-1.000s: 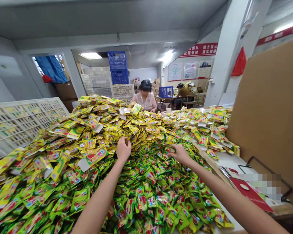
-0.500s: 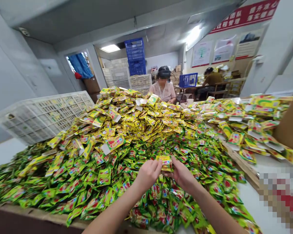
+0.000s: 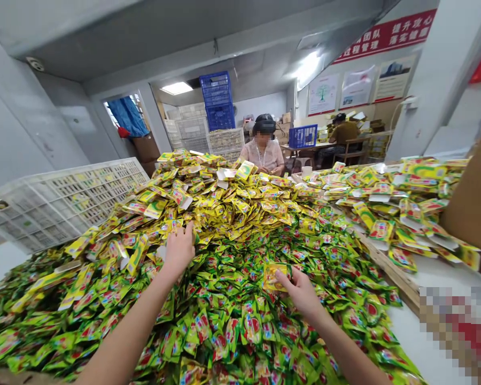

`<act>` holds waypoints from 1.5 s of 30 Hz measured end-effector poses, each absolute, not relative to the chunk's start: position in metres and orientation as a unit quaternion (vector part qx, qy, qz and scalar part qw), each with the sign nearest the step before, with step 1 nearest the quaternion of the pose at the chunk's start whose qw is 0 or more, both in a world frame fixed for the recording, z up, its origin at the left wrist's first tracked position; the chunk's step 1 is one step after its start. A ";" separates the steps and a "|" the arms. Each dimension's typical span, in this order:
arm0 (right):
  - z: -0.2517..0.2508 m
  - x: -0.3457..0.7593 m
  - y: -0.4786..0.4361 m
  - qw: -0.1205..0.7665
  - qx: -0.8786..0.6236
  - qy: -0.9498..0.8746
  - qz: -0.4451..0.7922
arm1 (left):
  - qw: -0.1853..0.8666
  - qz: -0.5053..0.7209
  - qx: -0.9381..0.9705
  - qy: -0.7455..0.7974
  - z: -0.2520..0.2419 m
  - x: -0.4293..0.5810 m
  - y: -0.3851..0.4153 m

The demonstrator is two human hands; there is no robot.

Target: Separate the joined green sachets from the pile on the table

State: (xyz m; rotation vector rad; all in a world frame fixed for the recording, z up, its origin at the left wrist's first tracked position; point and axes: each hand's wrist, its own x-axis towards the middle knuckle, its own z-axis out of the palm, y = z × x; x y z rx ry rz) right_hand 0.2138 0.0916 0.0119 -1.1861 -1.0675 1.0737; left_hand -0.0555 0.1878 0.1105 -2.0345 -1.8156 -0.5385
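My right hand [image 3: 302, 291] pinches a yellow sachet [image 3: 270, 279] by its right side, thumb on the front, above the heap of green sachets [image 3: 232, 315]. A bit of green shows behind the yellow sachet; I cannot tell whether it is a second one. Farther left, my left hand [image 3: 179, 248] is closed over a small open-flapped carton [image 3: 161, 252] lying on the pile. The fingers cover most of this carton; its white flap sticks out to the left. Yellow sachets [image 3: 240, 214] form a slope behind both hands.
More flat yellow cartons [image 3: 385, 230] lie on the right beyond a wooden strip [image 3: 388, 267]. At left a white plastic crate [image 3: 80, 198] leans on the heap. A person [image 3: 262, 149] sits across the pile; another [image 3: 342, 133] works at a rear table near a blue crate [image 3: 303, 136].
My left hand has let go of the yellow sachet and moved left and away from me onto the carton. The right hand keeps the sachet alone. The view has shifted slightly.
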 end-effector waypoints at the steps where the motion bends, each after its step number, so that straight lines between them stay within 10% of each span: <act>1: 0.012 0.213 0.090 0.579 -0.486 -0.477 0.448 | 0.170 -0.241 -0.731 -0.616 0.111 -0.049 0.180; 6: 0.014 0.208 0.076 0.566 -0.398 -0.614 0.380 | -0.123 -0.552 -0.694 -0.445 0.093 0.013 0.124; 14: 0.008 0.209 0.078 0.614 -0.373 -0.552 0.424 | -0.545 -0.562 -0.447 -0.432 0.034 0.057 0.110; 23: 0.019 0.220 0.078 0.493 -0.447 -0.587 0.460 | 0.017 -0.395 -0.802 -0.449 0.006 0.034 0.098; 27: 0.016 0.213 0.075 0.501 -0.449 -0.586 0.452 | 0.006 -0.330 -0.815 -0.477 -0.001 0.031 0.097; 32: 0.010 0.200 0.067 0.662 -0.499 -0.537 0.156 | -0.006 -0.340 -0.793 -0.506 -0.008 0.032 0.093; 45: 0.035 0.224 0.067 0.410 -0.510 -0.714 0.249 | 0.052 -0.345 -0.840 -0.416 -0.012 0.042 0.087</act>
